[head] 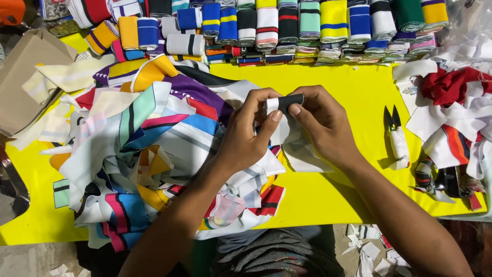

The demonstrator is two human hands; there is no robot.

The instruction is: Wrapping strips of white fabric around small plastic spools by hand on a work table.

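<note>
A brown cardboard box (20, 84) sits at the far left of the yellow table (318, 200); what it holds cannot be seen. Both arms reach in from below, wrists meeting mid-table. The left hand (246, 136) pinches the white end of a small black-and-white fabric strip (283, 102), the right hand (323, 123) pinches its black end, above the loose pile of coloured strips (148, 154). Thread snips (394, 136) lie near the right hand.
</note>
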